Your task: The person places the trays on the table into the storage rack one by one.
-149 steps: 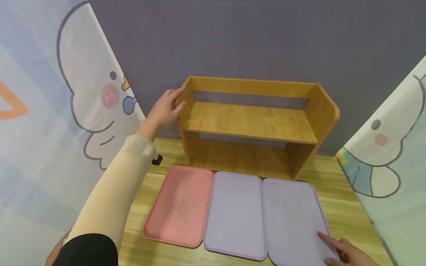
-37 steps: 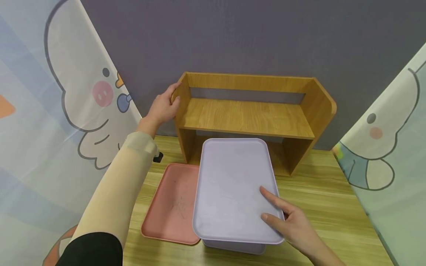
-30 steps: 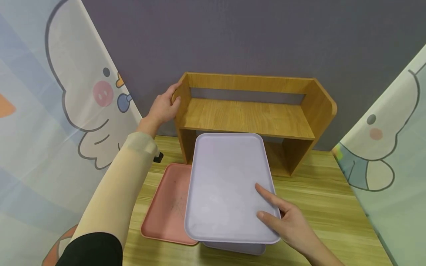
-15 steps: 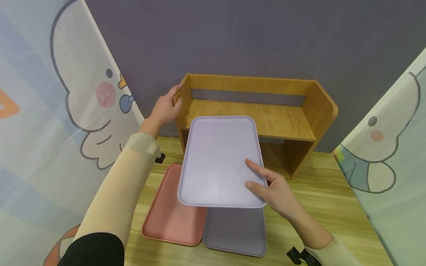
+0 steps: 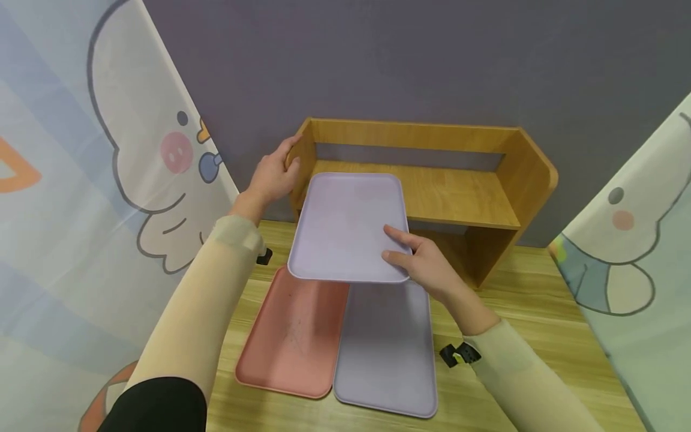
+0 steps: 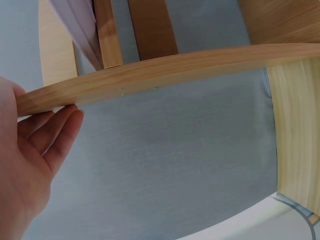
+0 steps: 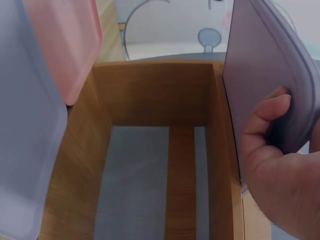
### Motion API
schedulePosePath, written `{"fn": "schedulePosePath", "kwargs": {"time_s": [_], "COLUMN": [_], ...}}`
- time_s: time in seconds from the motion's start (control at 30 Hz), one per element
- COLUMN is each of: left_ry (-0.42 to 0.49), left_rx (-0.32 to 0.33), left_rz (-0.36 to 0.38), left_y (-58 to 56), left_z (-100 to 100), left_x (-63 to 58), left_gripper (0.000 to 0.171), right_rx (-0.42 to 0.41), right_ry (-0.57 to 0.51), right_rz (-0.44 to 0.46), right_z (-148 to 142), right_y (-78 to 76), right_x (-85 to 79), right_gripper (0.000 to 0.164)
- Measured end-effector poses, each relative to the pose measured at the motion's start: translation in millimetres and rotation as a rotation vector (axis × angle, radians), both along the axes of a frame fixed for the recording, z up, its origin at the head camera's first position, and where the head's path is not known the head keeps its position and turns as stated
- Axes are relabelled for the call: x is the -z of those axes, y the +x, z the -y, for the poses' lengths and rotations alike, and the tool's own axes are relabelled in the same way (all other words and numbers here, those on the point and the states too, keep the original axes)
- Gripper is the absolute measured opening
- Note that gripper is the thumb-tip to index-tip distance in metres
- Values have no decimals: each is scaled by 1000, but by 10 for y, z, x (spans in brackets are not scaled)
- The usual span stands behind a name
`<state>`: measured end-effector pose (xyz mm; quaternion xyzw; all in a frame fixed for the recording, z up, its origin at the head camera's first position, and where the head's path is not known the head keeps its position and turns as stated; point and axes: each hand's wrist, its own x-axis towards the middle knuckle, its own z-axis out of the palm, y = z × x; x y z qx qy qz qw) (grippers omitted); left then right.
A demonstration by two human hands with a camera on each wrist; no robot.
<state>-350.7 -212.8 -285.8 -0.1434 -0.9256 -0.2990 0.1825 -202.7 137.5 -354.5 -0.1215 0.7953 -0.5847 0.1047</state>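
Observation:
My right hand [image 5: 432, 267] pinches the right edge of a lavender tray [image 5: 348, 225], thumb on top and other fingers partly hidden beneath. The tray is raised in front of the left part of a two-tier wooden shelf [image 5: 459, 195], its far end over the upper board. In the right wrist view the tray [image 7: 260, 55] lies close along that board's front edge; I cannot tell whether it rests there. My left hand [image 5: 272, 179] grips the shelf's left side panel; in the left wrist view its fingers [image 6: 62, 135] bend against the panel's outer face.
A pink tray [image 5: 294, 336] and a second lavender tray [image 5: 385, 354] lie side by side on the wood-grain table [image 5: 518, 312] before the shelf. A dark grey backdrop [image 5: 388, 60] stands behind, with printed cloths [image 5: 156, 138] at the sides.
The right hand has lifted the lavender tray from the right of the table and carried it left, up and forward to the upper board. The left hand stays on the side panel.

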Motion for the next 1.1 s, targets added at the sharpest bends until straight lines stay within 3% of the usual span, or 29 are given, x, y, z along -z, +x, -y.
{"fn": "schedulePosePath", "kwargs": {"time_s": [0.23, 0.53, 1.1], "left_ry": [11, 1, 9], "left_rx": [-7, -18, -13], "left_rz": [-9, -7, -27], "left_y": [-18, -14, 34], "left_z": [-16, -7, -44], "left_x": [12, 17, -2], "left_gripper": [59, 59, 59], "right_rx": [29, 46, 68], "right_ry": [75, 112, 132], "right_rz": [38, 86, 92], "right_z": [119, 206, 251], "right_y": [-345, -607, -734], "right_x": [-65, -116, -144], "right_gripper": [68, 67, 66]}}
